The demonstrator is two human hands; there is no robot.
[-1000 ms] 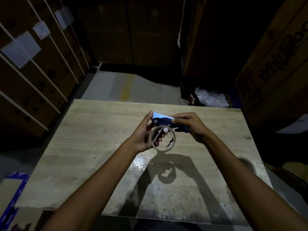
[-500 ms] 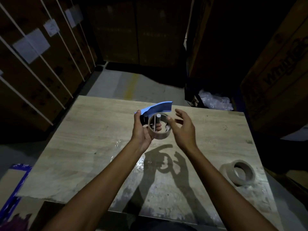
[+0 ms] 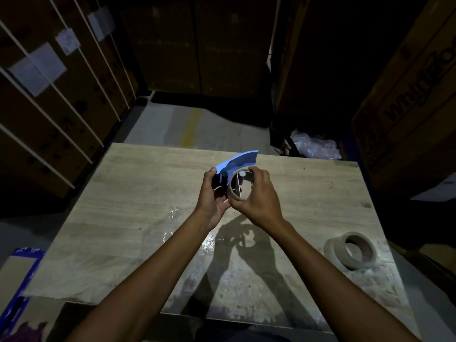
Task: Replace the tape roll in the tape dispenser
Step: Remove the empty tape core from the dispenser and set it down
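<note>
A blue tape dispenser [image 3: 238,162] is held above the middle of the wooden table [image 3: 123,206]. My left hand [image 3: 212,198] grips its dark handle end from the left. A thin, nearly used-up tape roll [image 3: 233,191] sits around the dispenser's hub. My right hand [image 3: 259,196] is wrapped over that roll from the right, fingers curled on its rim. A fuller tape roll [image 3: 355,251] lies flat near the table's right edge, untouched.
Tall cardboard boxes [image 3: 407,107] stand to the right and strapped boxes [image 3: 49,95] to the left. Crumpled plastic wrap [image 3: 315,146] lies on the floor behind the table. A blue-edged box [image 3: 17,275] sits on the floor at lower left.
My right hand let go of the dispenser, hung open beside the roll, and has now closed over the thin roll. The dispenser tilted blade-up in my left hand. The view shifted, showing the fuller roll.
</note>
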